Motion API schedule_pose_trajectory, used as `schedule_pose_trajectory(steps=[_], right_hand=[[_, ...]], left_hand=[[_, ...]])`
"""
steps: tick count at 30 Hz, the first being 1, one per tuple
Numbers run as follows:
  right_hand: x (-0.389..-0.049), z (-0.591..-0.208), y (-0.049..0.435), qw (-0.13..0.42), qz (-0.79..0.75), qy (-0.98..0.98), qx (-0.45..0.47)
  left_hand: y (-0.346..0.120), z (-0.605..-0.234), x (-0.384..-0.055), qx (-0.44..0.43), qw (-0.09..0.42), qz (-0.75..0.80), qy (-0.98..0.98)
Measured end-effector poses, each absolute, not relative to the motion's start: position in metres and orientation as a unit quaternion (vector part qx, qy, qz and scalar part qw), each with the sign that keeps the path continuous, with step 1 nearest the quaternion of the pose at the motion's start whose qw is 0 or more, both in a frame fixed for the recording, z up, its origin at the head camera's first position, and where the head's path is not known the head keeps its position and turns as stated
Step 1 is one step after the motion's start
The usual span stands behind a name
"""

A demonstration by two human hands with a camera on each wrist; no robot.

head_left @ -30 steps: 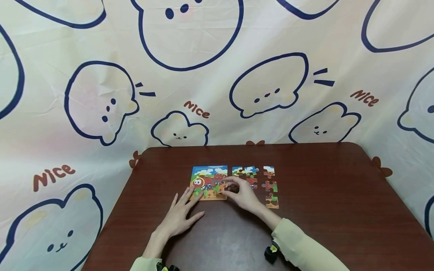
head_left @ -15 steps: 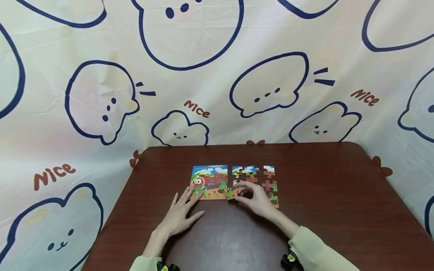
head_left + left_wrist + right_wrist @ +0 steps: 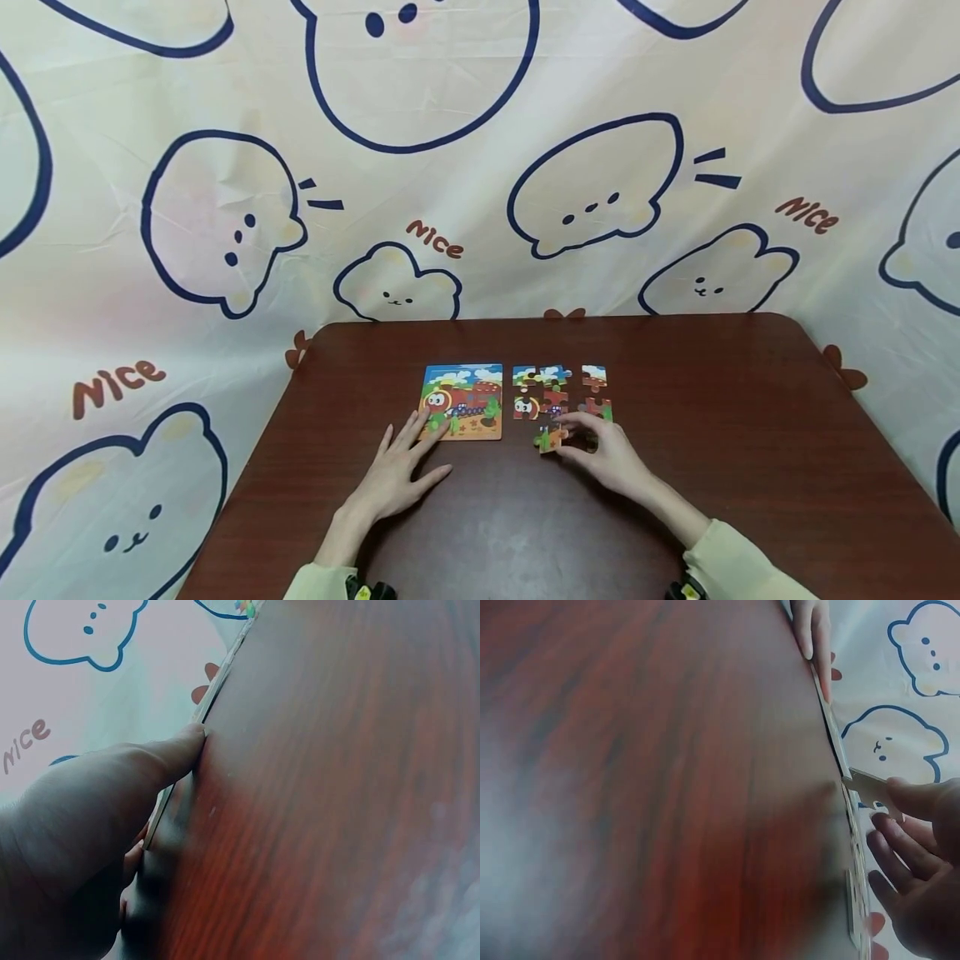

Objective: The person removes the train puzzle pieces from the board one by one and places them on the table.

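My right hand (image 3: 611, 457) pinches a jigsaw piece (image 3: 550, 440) by its right side, between thumb and fingers. Green and orange show on this piece, and in the right wrist view the piece (image 3: 868, 786) is tilted, its far end close over the flat puzzle parts. My left hand (image 3: 390, 477) lies with fingers spread, fingertips on the lower left corner of a square picture board (image 3: 474, 383) printed with a red cartoon train. In the left wrist view, the left thumb (image 3: 180, 750) is at the board's edge.
Right of the board lie several puzzle pieces: a sky piece (image 3: 555, 377), a piece with a cartoon eye face (image 3: 527, 407), and a right column with a cloud piece (image 3: 594, 376) and a red piece (image 3: 600, 407). The brown table (image 3: 720, 400) ends at a patterned curtain (image 3: 480, 183).
The right hand has carried the jigsaw piece rightward off the board and slightly nearer the person, uncovering the board's right part. The left hand stays where it was.
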State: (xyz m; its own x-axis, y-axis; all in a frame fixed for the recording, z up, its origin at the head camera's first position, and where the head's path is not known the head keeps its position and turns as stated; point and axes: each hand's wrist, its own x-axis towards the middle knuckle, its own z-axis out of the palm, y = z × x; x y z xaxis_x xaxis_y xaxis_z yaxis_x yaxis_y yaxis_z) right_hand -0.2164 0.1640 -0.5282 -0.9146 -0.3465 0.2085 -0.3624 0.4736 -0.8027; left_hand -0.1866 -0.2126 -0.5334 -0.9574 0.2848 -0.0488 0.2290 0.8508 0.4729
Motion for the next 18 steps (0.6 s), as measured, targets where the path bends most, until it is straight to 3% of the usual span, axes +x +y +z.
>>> schedule_pose_trajectory(steps=[5,12,18], right_hand=[[-0.213,-0.532,0.172,0.041,0.407,-0.885,0.223],[-0.216,-0.536,0.184,0.064,0.347,-0.901,0.254],[-0.218,-0.538,0.188,0.067,0.318,-0.905,0.273]], left_hand=[[-0.212,-0.532,-0.186,0.137,0.055,0.239,0.96],[-0.214,-0.538,-0.183,0.163,-0.003,0.272,0.948],[-0.211,-0.53,-0.184,0.145,0.026,0.256,0.955]])
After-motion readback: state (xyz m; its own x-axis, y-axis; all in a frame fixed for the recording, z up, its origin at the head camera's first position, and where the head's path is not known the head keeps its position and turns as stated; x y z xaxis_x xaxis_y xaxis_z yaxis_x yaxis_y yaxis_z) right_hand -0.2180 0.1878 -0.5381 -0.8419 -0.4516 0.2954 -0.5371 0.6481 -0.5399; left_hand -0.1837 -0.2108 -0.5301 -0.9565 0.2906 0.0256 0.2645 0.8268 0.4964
